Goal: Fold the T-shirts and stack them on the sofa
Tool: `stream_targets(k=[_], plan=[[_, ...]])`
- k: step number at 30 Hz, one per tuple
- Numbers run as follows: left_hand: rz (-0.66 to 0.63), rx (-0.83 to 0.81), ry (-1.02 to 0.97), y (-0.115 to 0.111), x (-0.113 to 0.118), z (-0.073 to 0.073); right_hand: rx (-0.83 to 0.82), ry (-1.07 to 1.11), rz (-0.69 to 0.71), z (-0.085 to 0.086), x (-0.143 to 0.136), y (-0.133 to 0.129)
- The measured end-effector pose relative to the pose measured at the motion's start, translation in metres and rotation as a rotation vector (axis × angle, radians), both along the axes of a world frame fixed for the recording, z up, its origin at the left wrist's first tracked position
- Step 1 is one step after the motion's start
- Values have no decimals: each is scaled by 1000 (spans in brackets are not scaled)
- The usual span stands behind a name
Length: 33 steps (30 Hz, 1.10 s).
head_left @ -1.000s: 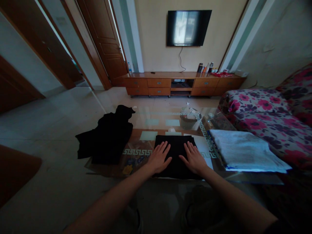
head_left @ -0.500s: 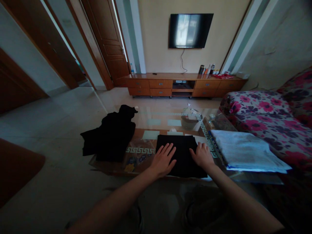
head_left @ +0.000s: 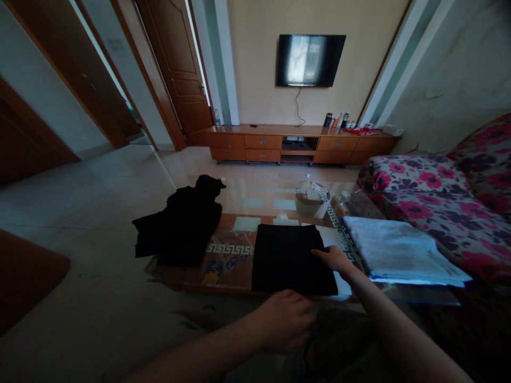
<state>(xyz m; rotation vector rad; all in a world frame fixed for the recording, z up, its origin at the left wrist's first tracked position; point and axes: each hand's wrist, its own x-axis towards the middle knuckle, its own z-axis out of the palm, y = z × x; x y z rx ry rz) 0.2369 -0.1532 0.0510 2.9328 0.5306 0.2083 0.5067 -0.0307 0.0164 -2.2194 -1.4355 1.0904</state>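
Note:
A folded black cloth (head_left: 289, 260) lies flat as a rough rectangle near the front edge of the glass table. My right hand (head_left: 335, 259) is at its right side, with the fingers closed on the cloth's edge. In front of the table edge, nearer to me, my left hand (head_left: 285, 321) is off the cloth and slightly blurred, its fingers curled; what they hold, if anything, is hidden. Another black garment (head_left: 181, 223) lies loosely spread over the table's left end. To the right rests a folded light grey-blue cloth (head_left: 399, 247).
The glass table (head_left: 227, 189) carries a glass jar (head_left: 344, 198) at its right. Beyond it stand a low wooden cabinet (head_left: 263, 142) and a wall television (head_left: 310, 61). A flowered sofa (head_left: 423, 202) stands at the right.
My left hand has lifted off the black cloth and moved back toward me, its fingers now curled. My right hand has drawn its fingers together at the cloth's right edge.

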Motion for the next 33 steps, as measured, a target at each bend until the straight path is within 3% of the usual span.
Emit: stream_targets(k=[3, 7, 10, 12, 14, 18, 21, 24, 26, 29, 33], plan=[[-143, -7, 59, -28, 1, -18, 4, 144, -53, 3, -6, -1], [-157, -1, 100, -50, 0, -61, -128, 628, -166, 11, -13, -6], [-136, -33, 227, -54, -2, -89, -250, 809, -182, 14, -11, -6], [-107, -56, 287, -53, -4, -100, -259, 775, -171, 13, -7, -4], [-73, -71, 316, -51, -6, -106, -186, 595, -147, 11, -1, 1], [-30, -131, 420, -46, -6, -103, -26, 162, -151, 11, 6, 13], [-17, -170, 494, -43, -3, -100, 54, -3, -179, 21, 1, 19], [10, -176, 517, -42, -2, -101, 170, -283, -103, 46, -11, 21], [35, -176, 512, -42, -4, -104, 255, -480, -1, 72, -17, 21], [61, -166, 488, -43, -7, -108, 354, -622, 95, 122, -15, 22], [76, -180, 520, -44, -10, -109, 432, -794, 133, 189, 10, 29]])
